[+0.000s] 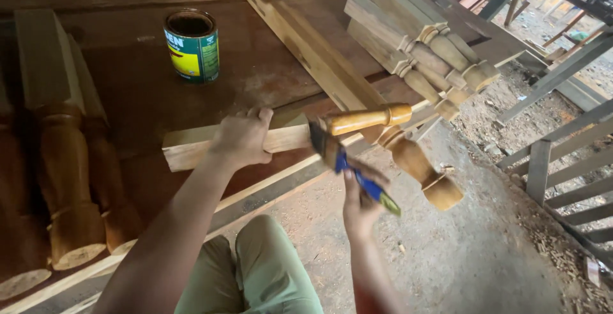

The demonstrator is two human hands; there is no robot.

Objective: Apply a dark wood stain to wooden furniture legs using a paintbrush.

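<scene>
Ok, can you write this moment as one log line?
left hand: holds turned wooden leg | right hand: holds paintbrush against leg | open can: on table

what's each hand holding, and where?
Left hand holds the turned wooden leg by its square end. Right hand holds the paintbrush by its blue handle.
</scene>
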